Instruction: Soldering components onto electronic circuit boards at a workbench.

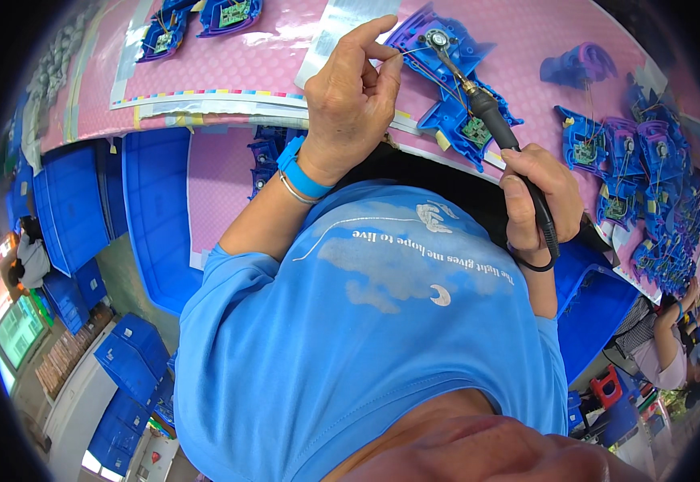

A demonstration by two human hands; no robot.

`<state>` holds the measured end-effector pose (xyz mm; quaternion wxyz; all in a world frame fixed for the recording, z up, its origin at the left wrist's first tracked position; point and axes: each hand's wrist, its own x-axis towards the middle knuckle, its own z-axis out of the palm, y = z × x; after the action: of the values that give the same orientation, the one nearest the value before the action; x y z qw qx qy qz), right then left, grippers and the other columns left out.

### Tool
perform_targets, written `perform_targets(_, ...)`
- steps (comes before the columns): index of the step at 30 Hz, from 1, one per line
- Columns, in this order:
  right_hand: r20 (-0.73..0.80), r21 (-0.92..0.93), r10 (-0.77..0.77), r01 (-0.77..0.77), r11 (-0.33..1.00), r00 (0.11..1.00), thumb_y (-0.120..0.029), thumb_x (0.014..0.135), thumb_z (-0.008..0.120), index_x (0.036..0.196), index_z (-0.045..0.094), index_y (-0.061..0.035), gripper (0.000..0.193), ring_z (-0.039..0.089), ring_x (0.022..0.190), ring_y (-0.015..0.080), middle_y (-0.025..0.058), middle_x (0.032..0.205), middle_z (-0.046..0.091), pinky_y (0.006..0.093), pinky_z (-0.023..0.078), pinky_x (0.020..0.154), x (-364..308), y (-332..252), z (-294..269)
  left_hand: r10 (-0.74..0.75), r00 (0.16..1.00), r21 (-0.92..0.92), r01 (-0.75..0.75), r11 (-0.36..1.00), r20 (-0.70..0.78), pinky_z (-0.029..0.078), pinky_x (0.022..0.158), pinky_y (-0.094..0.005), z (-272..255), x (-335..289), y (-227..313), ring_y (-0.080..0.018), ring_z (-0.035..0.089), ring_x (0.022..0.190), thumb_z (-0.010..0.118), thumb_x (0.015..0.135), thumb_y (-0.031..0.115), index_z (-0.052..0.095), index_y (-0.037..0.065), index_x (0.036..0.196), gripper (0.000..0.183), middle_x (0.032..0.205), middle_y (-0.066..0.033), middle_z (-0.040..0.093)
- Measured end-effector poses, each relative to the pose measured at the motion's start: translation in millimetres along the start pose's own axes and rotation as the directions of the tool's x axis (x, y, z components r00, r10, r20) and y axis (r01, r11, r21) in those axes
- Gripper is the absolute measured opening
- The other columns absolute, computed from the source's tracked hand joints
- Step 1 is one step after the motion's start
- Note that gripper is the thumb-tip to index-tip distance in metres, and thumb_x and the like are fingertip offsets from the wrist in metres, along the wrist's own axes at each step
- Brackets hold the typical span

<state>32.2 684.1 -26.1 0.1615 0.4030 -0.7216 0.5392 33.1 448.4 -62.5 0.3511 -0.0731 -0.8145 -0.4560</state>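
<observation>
My right hand (pixel 543 197) is wrapped round the black handle of a soldering iron (pixel 491 112). The iron's metal tip rests at a small round metal part (pixel 437 38) inside a blue and purple plastic housing (pixel 466 60) on the table. Beside that housing, on its left, the thumb and forefinger of my left hand (pixel 350 100) pinch a thin wire (pixel 416 51) that runs to the round part. I cannot tell whether it is solder or a lead. A green circuit board (pixel 475 130) sits in the housing's lower half, near the iron.
Similar blue housings with boards (pixel 233 14) lie at the far left, and a dense pile of them (pixel 659 185) covers the right side. The table has a pink dotted cover (pixel 245 68). Blue bins (pixel 157 209) stand below at left. Another person's arm (pixel 671 337) shows at far right.
</observation>
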Motion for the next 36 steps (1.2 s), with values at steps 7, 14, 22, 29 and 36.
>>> perform_targets(7, 0.004, -0.028, 0.014, -0.014, 1.000, 1.000, -0.002, 0.084, 0.064, 0.103, 0.067, 0.0086, 0.022, 0.058, 0.057, 0.0200, 0.0124, 0.068, 0.061, 0.0316, 0.044, 0.054, 2.6, -2.8, 1.0, -0.005, 1.000, 0.000, 0.005, 1.000, 0.007, 0.048, 0.048, -0.0233, 0.2, 1.3, 1.4, -0.0078, 0.059, 0.054, 0.072, 0.085, -0.008, 0.060, 0.003, 0.128, 0.045, 0.083, -0.0046, 0.069)
perform_targets(14, -0.021, -0.018, 0.007, -0.008, 1.000, 1.000, -0.003, 0.085, 0.064, 0.104, 0.067, 0.0089, 0.023, 0.057, 0.058, 0.0191, 0.0125, 0.068, 0.061, 0.0316, 0.044, 0.054, -1.3, -2.9, -0.5, -0.134, 0.989, 0.035, 0.132, 0.991, 0.063, 0.044, 0.050, -0.0292, -5.6, 10.3, 20.9, -0.0157, 0.056, 0.055, 0.068, 0.086, -0.010, 0.060, 0.000, 0.129, 0.045, 0.085, -0.0108, 0.066)
perform_targets(22, -0.009, 0.048, 0.063, -0.063, 0.997, 0.998, -0.004, 0.087, 0.062, 0.106, 0.066, 0.0084, 0.022, 0.053, 0.057, 0.0165, 0.0106, 0.068, 0.058, 0.0292, 0.040, 0.053, 1.5, -3.0, -6.1, -0.033, 0.999, 0.147, 0.030, 0.989, 0.018, 0.038, 0.047, -0.0239, -14.2, 5.4, 16.1, -0.0075, 0.048, 0.052, 0.072, 0.086, -0.010, 0.059, -0.001, 0.131, 0.048, 0.079, -0.0067, 0.063)
perform_targets(29, -0.034, 0.006, 0.174, -0.174, 0.985, 0.984, -0.006, 0.077, 0.069, 0.094, 0.073, 0.0028, 0.019, 0.066, 0.065, 0.0243, 0.0166, 0.079, 0.071, 0.0331, 0.050, 0.060, 4.1, 1.1, -2.9, -0.047, 0.999, 0.148, 0.045, 0.988, 0.009, 0.038, 0.047, -0.0244, -14.3, 3.2, 15.9, -0.0082, 0.049, 0.051, 0.073, 0.086, -0.009, 0.059, -0.002, 0.131, 0.047, 0.075, -0.0064, 0.062)
perform_targets(36, -0.012, -0.009, 0.150, -0.150, 0.989, 0.989, -0.008, 0.077, 0.070, 0.094, 0.074, 0.0006, 0.019, 0.066, 0.064, 0.0240, 0.0154, 0.079, 0.071, 0.0330, 0.050, 0.060, 8.4, 4.6, -1.4, -0.039, 0.999, 0.143, 0.036, 0.989, 0.022, 0.039, 0.047, -0.0250, -12.7, 4.6, 16.0, -0.0094, 0.050, 0.052, 0.072, 0.086, -0.009, 0.059, -0.002, 0.131, 0.048, 0.075, -0.0068, 0.062)
